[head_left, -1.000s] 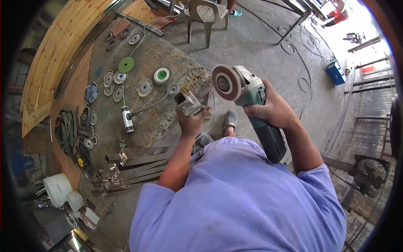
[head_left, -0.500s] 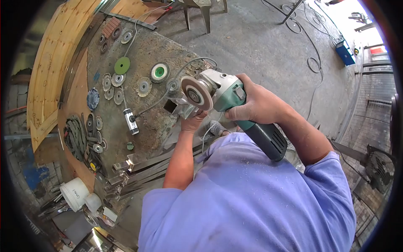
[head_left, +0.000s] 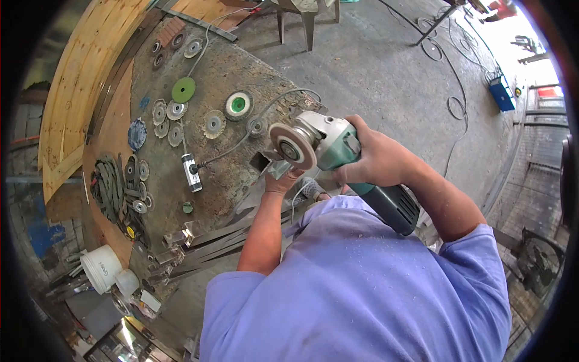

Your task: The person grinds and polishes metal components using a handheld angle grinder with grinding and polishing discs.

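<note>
My right hand grips a green and silver angle grinder around its body, with the round abrasive disc facing me. The disc sits right over a short piece of square metal tube, which my left hand holds from below at the edge of the round workbench. The grinder hides most of the tube. Whether the disc touches the metal cannot be told.
Several grinding and flap discs lie on the workbench, beside a small silver tool with a cable. Long metal bars lean at the near edge. White tubs sit lower left. A plastic chair stands on the concrete floor.
The grinder came down and left from a raised position onto the tube in my left hand, then held there. My view shifted slightly.
</note>
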Motion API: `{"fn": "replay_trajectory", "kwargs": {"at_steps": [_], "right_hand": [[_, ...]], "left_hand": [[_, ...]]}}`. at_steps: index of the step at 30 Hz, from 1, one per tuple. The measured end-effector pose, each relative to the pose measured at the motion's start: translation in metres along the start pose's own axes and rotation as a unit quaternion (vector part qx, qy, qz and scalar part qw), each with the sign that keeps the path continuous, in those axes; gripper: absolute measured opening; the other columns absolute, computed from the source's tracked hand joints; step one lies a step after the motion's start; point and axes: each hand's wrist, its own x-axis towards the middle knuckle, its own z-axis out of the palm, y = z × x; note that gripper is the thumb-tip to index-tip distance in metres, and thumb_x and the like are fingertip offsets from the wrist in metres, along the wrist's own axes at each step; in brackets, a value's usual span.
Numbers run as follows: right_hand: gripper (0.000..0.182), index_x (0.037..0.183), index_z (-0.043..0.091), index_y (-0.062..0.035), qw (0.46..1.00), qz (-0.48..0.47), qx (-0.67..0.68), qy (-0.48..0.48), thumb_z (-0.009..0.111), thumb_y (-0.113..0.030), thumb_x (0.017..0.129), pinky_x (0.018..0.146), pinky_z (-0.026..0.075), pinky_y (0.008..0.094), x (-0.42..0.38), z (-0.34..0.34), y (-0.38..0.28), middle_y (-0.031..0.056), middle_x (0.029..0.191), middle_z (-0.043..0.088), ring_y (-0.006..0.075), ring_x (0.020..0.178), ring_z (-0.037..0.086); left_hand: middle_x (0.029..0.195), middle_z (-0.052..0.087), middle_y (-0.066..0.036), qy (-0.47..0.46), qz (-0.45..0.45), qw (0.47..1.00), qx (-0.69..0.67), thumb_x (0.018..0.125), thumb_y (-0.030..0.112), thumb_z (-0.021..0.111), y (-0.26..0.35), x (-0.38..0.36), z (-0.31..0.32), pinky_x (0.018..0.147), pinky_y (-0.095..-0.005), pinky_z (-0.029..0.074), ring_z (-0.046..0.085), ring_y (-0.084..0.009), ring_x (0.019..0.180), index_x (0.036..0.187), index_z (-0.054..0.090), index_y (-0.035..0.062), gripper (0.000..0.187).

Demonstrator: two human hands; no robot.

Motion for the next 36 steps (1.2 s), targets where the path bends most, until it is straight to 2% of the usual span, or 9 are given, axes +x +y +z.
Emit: {"fn": "replay_trajectory", "kwargs": {"at_steps": [4, 6, 9, 12, 17, 20, 23, 28, 36], "right_hand": [[0.099, 0.147, 0.037, 0.0027, 0.999, 0.012, -0.033, 0.009, 0.083, -0.038, 0.070, 0.099, 0.050, 0.0398, 0.009, -0.002, -0.010, 0.0260, 0.114, 0.068, 0.0366, 0.109, 0.068], [0.100, 0.147, 0.035, 0.0064, 0.998, -0.012, -0.049, 0.031, 0.080, -0.039, 0.071, 0.097, 0.051, 0.0422, 0.007, 0.000, -0.010, 0.0307, 0.113, 0.068, 0.0403, 0.108, 0.068], [0.100, 0.147, 0.034, 0.0074, 0.994, -0.016, -0.076, 0.079, 0.079, -0.038, 0.070, 0.096, 0.052, 0.0440, -0.014, -0.001, -0.016, 0.0335, 0.113, 0.067, 0.0423, 0.108, 0.069], [0.098, 0.146, 0.036, 0.0066, 0.986, -0.003, -0.072, 0.148, 0.080, -0.035, 0.069, 0.095, 0.052, 0.0435, -0.032, -0.002, -0.001, 0.0330, 0.114, 0.067, 0.0426, 0.108, 0.068], [0.099, 0.146, 0.036, 0.0059, 0.960, -0.098, 0.091, 0.248, 0.083, -0.037, 0.070, 0.093, 0.053, 0.0401, -0.040, -0.003, 0.039, 0.0226, 0.110, 0.066, 0.0346, 0.100, 0.069], [0.093, 0.143, 0.038, 0.0045, 0.919, -0.171, 0.273, 0.226, 0.083, -0.036, 0.073, 0.080, 0.059, 0.0389, -0.050, 0.001, 0.053, 0.0173, 0.107, 0.064, 0.0270, 0.086, 0.070], [0.075, 0.129, 0.052, 0.0060, 0.888, -0.194, 0.391, 0.143, 0.080, -0.036, 0.074, 0.063, 0.061, 0.0391, -0.055, -0.006, 0.082, 0.0173, 0.098, 0.066, 0.0252, 0.073, 0.071], [0.073, 0.127, 0.054, 0.0068, 0.851, -0.260, 0.436, 0.133, 0.077, -0.040, 0.075, 0.064, 0.060, 0.0380, -0.048, -0.027, 0.119, 0.0160, 0.094, 0.065, 0.0260, 0.075, 0.071], [0.069, 0.119, 0.056, 0.0077, 0.861, -0.287, 0.410, 0.094, 0.072, -0.048, 0.081, 0.065, 0.059, 0.0373, -0.032, -0.107, 0.166, 0.0150, 0.098, 0.063, 0.0252, 0.077, 0.069]], "left_hand": [[0.137, 0.063, 0.001, -0.052, 0.001, 0.998, 0.034, 0.100, 0.055, 0.059, 0.012, 0.005, -0.018, 0.105, -0.0464, 0.049, 0.060, -0.0275, 0.124, 0.138, 0.063, 0.0349, 0.043], [0.134, 0.068, -0.004, -0.021, -0.026, 0.996, -0.087, 0.094, 0.062, 0.062, 0.018, 0.008, -0.016, 0.110, -0.0470, 0.045, 0.064, -0.0292, 0.122, 0.139, 0.062, 0.0205, 0.061], [0.126, 0.069, 0.000, 0.032, -0.067, 0.902, -0.425, 0.093, 0.050, 0.069, -0.013, 0.005, 0.025, 0.102, -0.0468, 0.050, 0.065, -0.0272, 0.115, 0.127, 0.067, 0.0331, 0.038], [0.131, 0.065, 0.002, 0.062, 0.033, 0.988, -0.136, 0.097, 0.043, 0.065, -0.011, 0.005, 0.016, 0.101, -0.0491, 0.052, 0.064, -0.0251, 0.116, 0.129, 0.065, 0.0393, 0.033], [0.105, 0.077, 0.003, 0.110, -0.075, 0.906, -0.403, 0.076, 0.063, 0.077, 0.016, 0.023, 0.004, 0.091, -0.0450, 0.043, 0.065, -0.0229, 0.100, 0.103, 0.078, 0.0243, 0.047], [0.104, 0.076, 0.005, 0.150, -0.025, 0.977, -0.152, 0.076, 0.062, 0.078, 0.011, 0.024, 0.012, 0.090, -0.0436, 0.042, 0.064, -0.0235, 0.096, 0.104, 0.078, 0.0265, 0.046], [0.104, 0.076, 0.005, 0.185, -0.031, 0.961, -0.204, 0.076, 0.062, 0.078, 0.019, 0.022, 0.007, 0.092, -0.0435, 0.043, 0.064, -0.0234, 0.096, 0.103, 0.079, 0.0258, 0.045], [0.103, 0.076, -0.001, 0.139, -0.067, 0.988, 0.000, 0.073, 0.051, 0.086, 0.050, 0.018, -0.025, 0.094, -0.0422, 0.048, 0.065, -0.0236, 0.097, 0.103, 0.080, 0.0182, 0.045], [0.108, 0.077, -0.006, 0.182, -0.151, 0.922, -0.305, 0.081, 0.021, 0.087, 0.127, 0.026, -0.062, 0.088, -0.0351, 0.057, 0.072, -0.0192, 0.097, 0.109, 0.075, 0.0052, 0.034]]}}
